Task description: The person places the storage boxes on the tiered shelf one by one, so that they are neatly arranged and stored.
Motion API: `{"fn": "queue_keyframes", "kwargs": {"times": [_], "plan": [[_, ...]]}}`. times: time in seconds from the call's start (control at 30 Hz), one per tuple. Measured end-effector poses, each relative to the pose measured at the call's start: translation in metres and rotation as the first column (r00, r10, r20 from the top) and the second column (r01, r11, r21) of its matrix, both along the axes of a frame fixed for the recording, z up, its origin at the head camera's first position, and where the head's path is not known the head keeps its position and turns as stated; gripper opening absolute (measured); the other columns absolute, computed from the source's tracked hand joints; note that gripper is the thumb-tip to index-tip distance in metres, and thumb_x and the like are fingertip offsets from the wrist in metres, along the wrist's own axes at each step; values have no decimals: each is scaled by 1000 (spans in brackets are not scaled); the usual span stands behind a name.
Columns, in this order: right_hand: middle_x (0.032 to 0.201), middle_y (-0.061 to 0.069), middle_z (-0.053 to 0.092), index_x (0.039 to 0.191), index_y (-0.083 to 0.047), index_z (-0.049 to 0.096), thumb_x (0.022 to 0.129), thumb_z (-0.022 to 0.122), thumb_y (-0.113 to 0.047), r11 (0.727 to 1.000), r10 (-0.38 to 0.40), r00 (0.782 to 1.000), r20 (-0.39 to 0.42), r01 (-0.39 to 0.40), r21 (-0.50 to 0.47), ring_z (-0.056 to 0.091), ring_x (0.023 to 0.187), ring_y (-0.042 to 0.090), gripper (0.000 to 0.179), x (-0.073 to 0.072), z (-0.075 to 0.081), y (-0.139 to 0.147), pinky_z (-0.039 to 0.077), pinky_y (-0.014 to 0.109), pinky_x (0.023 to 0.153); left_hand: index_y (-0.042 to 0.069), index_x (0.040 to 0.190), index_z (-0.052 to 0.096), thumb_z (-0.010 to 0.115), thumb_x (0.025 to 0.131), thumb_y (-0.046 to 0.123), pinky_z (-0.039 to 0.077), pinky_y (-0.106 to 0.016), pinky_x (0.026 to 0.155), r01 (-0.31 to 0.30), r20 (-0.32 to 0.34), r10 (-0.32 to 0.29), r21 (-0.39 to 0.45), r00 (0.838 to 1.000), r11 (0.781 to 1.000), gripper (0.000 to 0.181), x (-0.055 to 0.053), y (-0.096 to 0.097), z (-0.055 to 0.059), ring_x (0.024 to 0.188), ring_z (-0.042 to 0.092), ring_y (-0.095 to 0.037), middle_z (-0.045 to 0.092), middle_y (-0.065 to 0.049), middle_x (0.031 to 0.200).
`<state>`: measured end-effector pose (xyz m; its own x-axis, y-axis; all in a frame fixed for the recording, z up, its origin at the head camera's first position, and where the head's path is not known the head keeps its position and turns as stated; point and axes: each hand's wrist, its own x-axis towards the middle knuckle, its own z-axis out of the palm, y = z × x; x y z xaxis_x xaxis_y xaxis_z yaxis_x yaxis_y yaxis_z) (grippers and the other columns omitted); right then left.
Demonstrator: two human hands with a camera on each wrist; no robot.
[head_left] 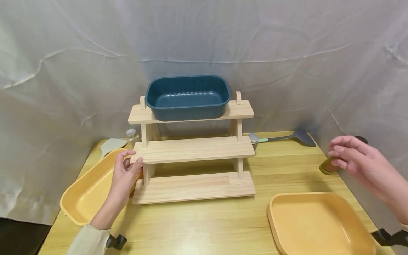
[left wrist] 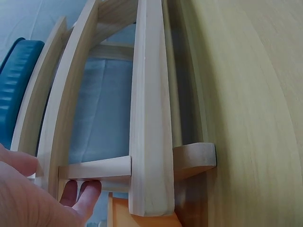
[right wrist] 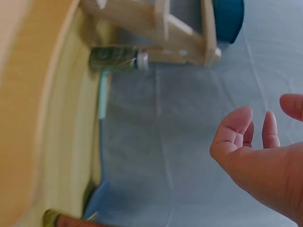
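Observation:
A three-tier wooden display rack (head_left: 197, 148) stands in the middle of the table. My left hand (head_left: 122, 179) grips the left end of its middle shelf; in the left wrist view, the fingers (left wrist: 87, 201) curl beneath that shelf beside the upright. On the top tier sits a dark blue plastic bin (head_left: 188, 112). Out to the right, my right hand (head_left: 366, 163) is raised with loosely bent fingers. Nothing lies between them in the right wrist view, where the hand (right wrist: 265, 163) hangs apart from everything. Partly hidden behind it in the head view is a dark-capped bottle (head_left: 326, 167).
One yellow bin (head_left: 87, 200) lies left of the rack, another (head_left: 315, 221) at the front right. Behind the rack are a black spatula (head_left: 302, 137) with a mint handle, a metal-capped jar (head_left: 254, 138), a second jar (head_left: 131, 134) and a pale spatula (head_left: 111, 145). Grey cloth surrounds the table.

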<state>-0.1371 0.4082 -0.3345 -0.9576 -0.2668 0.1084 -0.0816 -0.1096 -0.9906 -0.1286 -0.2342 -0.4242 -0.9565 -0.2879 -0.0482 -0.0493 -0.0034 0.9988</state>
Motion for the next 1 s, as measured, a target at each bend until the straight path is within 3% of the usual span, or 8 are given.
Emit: {"fn": "queue_keyframes", "kwargs": {"times": [0.33,0.47,0.63,1.0], "plan": [[132,1,67,137,-4,61,115,35,10,997,16,998,67,-21,75,69,115,14,37,20,-45,66,57,23,93,12,138,45,67,111,13,56,-25,91,3,-3,-3,-7,1000,1000,35,0,0,-3,101,63,-13,58,-1,104],[129,3,71,136,-2,63,113,32,15,999,30,999,37,-31,37,69,116,13,42,25,-69,88,58,24,93,12,138,45,66,111,11,56,-24,90,6,-6,-6,-3,1000,1000,34,-1,1,-5,99,63,-12,59,0,102],[128,1,72,135,-4,66,111,33,18,999,6,1000,19,-7,33,69,113,11,46,38,-93,101,58,23,91,13,137,45,66,111,11,55,-24,90,7,-6,-7,-1,1000,1000,34,-2,1,-4,98,63,-12,59,1,101],[126,-6,66,139,-11,62,115,36,10,978,-4,993,122,-21,206,60,98,11,41,54,-122,108,53,27,78,17,134,48,68,110,13,56,-22,89,-2,-6,2,-5,1000,1000,32,-1,0,-5,97,62,-12,57,1,99]]}}
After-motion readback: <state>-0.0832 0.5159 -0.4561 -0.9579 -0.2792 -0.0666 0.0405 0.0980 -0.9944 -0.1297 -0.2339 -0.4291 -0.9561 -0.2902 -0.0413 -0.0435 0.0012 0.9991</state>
